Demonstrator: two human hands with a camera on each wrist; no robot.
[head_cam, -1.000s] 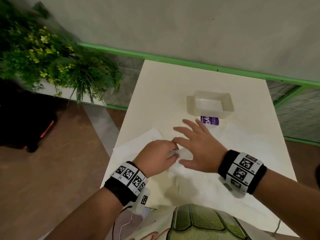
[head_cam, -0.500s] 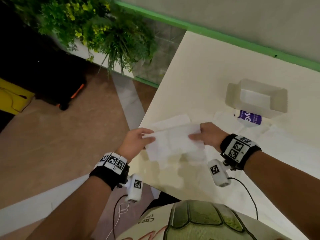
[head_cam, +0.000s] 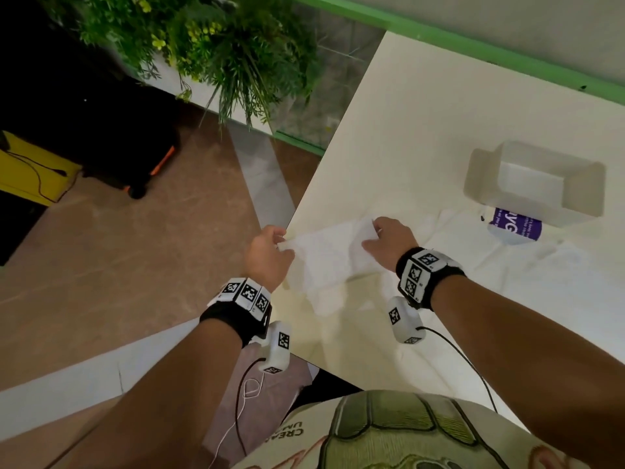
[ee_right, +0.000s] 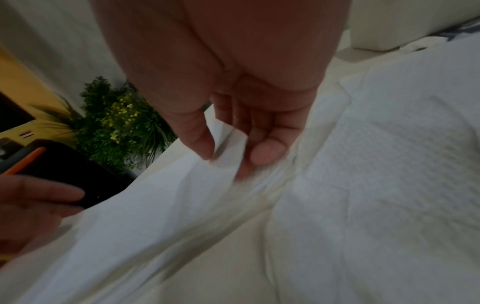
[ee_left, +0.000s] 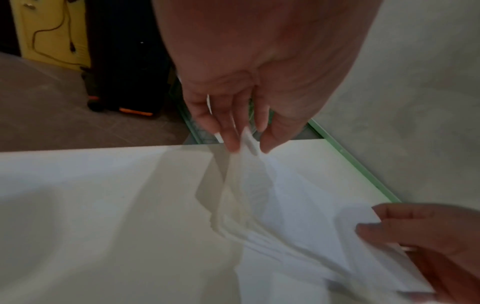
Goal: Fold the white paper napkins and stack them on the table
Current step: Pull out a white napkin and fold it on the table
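Hands, left (head_cam: 269, 253) and right (head_cam: 389, 243), still pinch the napkin (head_cam: 329, 255), now stretched flatter above the table (head_cam: 422, 130).

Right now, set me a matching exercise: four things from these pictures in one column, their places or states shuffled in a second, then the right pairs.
Things:
1. napkin
2. clear container
3. purple-labelled packet
4. plant

Places or states:
A. beyond the table's left edge
B. just in front of the container, on the table
C. pinched between left hand and right hand
D. standing open at the table's far right

Pairs: 1-C, 2-D, 3-B, 4-A
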